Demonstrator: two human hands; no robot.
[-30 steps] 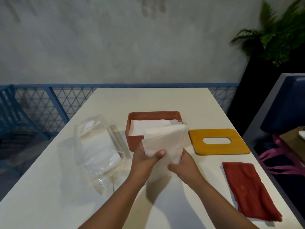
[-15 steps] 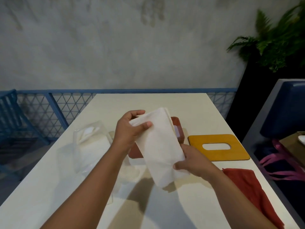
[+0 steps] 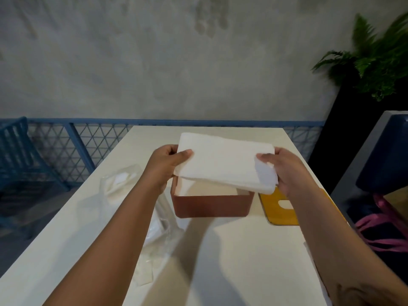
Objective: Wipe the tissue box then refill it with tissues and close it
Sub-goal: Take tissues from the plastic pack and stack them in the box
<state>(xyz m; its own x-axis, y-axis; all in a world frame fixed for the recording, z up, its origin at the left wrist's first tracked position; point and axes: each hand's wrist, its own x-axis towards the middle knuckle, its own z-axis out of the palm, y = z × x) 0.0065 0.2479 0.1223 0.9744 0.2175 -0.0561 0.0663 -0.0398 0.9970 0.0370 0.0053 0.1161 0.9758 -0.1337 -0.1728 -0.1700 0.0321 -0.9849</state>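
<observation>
— Since a moment ago we've turned the white folded tissue stack (image 3: 223, 164) flat, over the open rust-red rectangular tissue box (image 3: 212, 206).
— Yes: our left hand (image 3: 164, 164) pinches its left edge, our right hand (image 3: 287, 171) grips its right end, just above the box on the white counter (image 3: 242, 250).

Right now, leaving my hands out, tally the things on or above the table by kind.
tissue stack, held above the box: 1
tissue box: 1
yellow lid: 1
plastic wrapper: 1
Total: 4
</observation>
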